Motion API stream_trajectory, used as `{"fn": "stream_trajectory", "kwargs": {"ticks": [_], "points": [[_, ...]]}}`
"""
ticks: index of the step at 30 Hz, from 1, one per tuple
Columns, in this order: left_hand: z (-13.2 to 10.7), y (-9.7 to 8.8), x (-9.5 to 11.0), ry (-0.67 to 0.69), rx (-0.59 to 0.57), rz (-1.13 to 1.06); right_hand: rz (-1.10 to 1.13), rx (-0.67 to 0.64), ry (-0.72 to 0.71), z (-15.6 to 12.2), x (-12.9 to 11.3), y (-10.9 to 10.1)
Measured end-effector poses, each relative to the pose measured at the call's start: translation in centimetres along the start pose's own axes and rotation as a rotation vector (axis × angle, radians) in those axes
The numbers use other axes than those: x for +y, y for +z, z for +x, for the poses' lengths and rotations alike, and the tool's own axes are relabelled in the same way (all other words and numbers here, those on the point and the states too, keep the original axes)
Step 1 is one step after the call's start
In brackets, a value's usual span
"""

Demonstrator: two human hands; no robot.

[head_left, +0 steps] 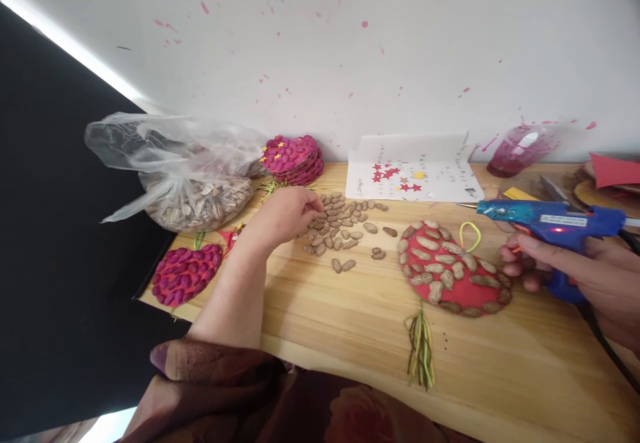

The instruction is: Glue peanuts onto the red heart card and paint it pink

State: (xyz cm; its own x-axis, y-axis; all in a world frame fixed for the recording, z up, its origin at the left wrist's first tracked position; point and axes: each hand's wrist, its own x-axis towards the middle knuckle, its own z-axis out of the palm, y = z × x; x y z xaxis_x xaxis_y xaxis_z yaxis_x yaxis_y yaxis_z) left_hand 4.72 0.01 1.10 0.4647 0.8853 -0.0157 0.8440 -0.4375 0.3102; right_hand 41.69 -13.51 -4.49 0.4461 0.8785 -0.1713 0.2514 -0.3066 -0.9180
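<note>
- left hand (285,216) reaches into the loose heap of tan peanut shells (340,230) on the pale wooden table (350,336), fingertips bunched; i cannot tell if they pinch one.
- right hand (580,273) is wrapped round the blue hot glue gun (550,220), beside the red round shell-studded card (453,266).
- seemingly shell-picking; placing calls for glue on bare red.

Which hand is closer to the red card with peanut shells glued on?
Right. The right hand, gripping a blue glue gun, sits just beside the red card; the left hand is farther off, on the loose peanut shell pile.
</note>
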Motion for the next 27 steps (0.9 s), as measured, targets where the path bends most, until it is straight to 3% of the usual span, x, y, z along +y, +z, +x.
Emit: {"fn": "stream_trajectory", "kwargs": {"ticks": [3, 7, 27], "points": [[-0.1, 0.6, 1.3, 0.082, -0.062, -0.027, 0.093, -0.086, 0.067, -0.1, 0.0, -0.1], [-0.2, 1.2, 2.7, 0.200, -0.165, -0.017, 0.109, -0.064, 0.076, -0.3, 0.0, 0.0], [-0.3, 2.2, 3.5, 0.288, -0.204, 0.044, 0.144, -0.082, 0.085, -0.6, -1.2, 0.2]]}}
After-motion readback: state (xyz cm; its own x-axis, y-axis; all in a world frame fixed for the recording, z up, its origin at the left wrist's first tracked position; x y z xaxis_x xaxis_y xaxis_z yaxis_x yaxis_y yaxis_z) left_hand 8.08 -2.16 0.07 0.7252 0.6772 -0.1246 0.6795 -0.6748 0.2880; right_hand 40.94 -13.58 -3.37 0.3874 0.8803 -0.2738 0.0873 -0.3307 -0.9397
